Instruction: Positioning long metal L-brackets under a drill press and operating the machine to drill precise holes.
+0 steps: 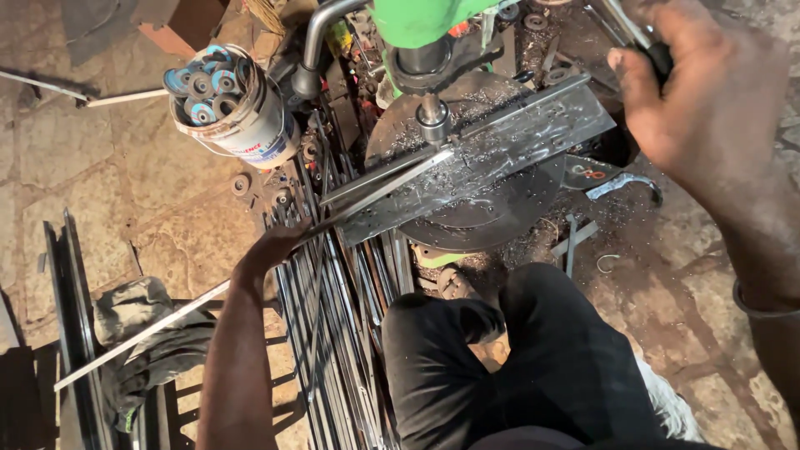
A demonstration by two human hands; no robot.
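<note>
A long thin metal strip (250,279) is held by the left hand (275,246), with the fingers closed around it near its middle. The strip lies slanted: its far end rests on a shiny flat metal plate (500,150) right under the drill bit (433,125), and its near end sticks out low at the left, over a grey cloth (146,333). The plate is laid on the round drill table (492,217), and small metal curls are spread all over both. The drill bit hangs from the green drill press (417,21) at the top of the view, and its tip seems to touch the strip, though this cannot be told for sure. The right hand (700,108) is raised at the top right, and its fingers are wrapped around a dark handle knob (661,57) on a shiny lever. A thin bangle (762,308) is worn on the right wrist. A white bucket (237,108) full of round grinding discs is seen tipped at the top left, near the drill press. Many long metal rods (333,333) are piled on the floor under the left arm. More dark bars (71,317) are stacked at the far left. The person's knees in black trousers (517,358) are seen at the bottom, close to the drill table. The floor (108,167) is made of worn stone, and small metal bits are scattered around it.
</note>
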